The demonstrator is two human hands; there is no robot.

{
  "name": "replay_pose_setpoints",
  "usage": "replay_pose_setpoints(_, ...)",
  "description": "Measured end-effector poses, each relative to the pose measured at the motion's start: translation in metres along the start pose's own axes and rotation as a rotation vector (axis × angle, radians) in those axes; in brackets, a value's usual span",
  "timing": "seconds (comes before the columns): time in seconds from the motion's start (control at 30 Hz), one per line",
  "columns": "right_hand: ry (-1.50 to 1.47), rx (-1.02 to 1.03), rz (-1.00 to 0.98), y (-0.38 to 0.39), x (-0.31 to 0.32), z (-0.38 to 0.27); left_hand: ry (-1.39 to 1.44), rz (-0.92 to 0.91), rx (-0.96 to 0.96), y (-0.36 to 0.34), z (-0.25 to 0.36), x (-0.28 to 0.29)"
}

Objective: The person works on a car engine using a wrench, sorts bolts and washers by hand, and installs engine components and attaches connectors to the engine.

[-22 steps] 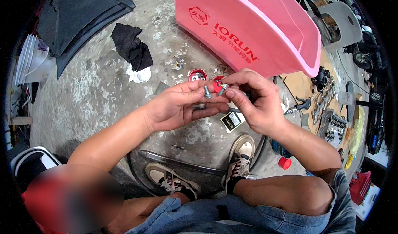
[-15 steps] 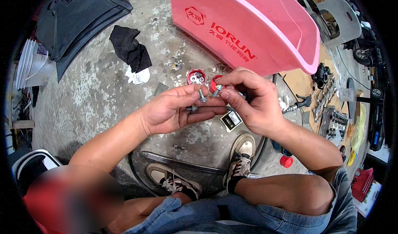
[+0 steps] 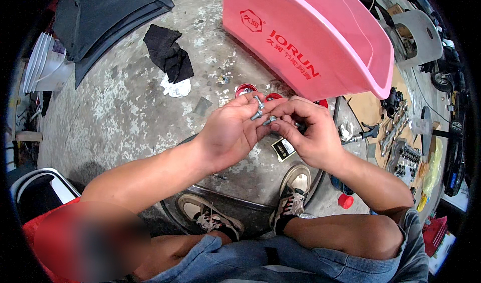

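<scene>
My left hand (image 3: 230, 127) is palm up with fingers curled around small metal bolts. One bolt (image 3: 259, 102) stands up by its thumb, and a second bolt (image 3: 256, 115) lies just below. From the right, my right hand (image 3: 315, 132) meets it, thumb and forefinger pinching another bolt (image 3: 269, 120) over the left fingers. Another dark metal end shows among the right fingers, too hidden to name. Just past the hands, a round red container (image 3: 245, 88) and a red ring-shaped piece (image 3: 273, 97) are partly covered.
A large pink tub (image 3: 300, 47) stands ahead. A black cloth (image 3: 169, 55) and white paper (image 3: 175, 86) lie left of it. Beneath my hands is a small black-and-yellow box (image 3: 284, 150). Engine parts (image 3: 405, 158) rest on cardboard at right; a red cap (image 3: 345, 201) lies near my knee.
My left hand has moved right and turned, its wrist now lower and its fingers pointing up and right. The bolts have shifted with it. The whole view has swung slightly.
</scene>
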State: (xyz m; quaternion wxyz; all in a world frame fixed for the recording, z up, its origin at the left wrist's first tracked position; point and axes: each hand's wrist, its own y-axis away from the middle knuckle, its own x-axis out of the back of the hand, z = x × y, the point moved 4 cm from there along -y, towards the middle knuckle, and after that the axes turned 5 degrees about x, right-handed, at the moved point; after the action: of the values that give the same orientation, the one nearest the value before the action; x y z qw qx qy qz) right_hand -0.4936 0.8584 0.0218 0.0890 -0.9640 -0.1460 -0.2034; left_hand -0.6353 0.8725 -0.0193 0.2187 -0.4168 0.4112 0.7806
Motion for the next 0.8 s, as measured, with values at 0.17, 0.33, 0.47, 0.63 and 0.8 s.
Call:
replay_pose_setpoints(0.17, -0.011, 0.063, 0.004, 0.000, -0.003, -0.010, -0.013, -0.104, 0.017, 0.004, 0.002, 0.001)
replay_pose_setpoints(0.33, -0.382, -0.331, 0.105, -0.007, 0.007, -0.020, 0.047, -0.060, 0.045, 0.005, 0.000, -0.008)
replay_pose_setpoints(0.47, -0.689, -0.398, 0.115, -0.009, 0.028, 0.008, 0.094, -0.076, 0.057, 0.003, 0.000, -0.003)
replay_pose_setpoints(0.63, -0.510, -0.345, 0.084, -0.010, 0.025, 0.003, 0.056, -0.094, 0.082, -0.001, 0.000, 0.007)
replay_pose_setpoints(0.8, -0.565, -0.334, 0.051, -0.008, 0.028, 0.003, 0.009, -0.097, 0.098, 0.003, 0.003, 0.001)
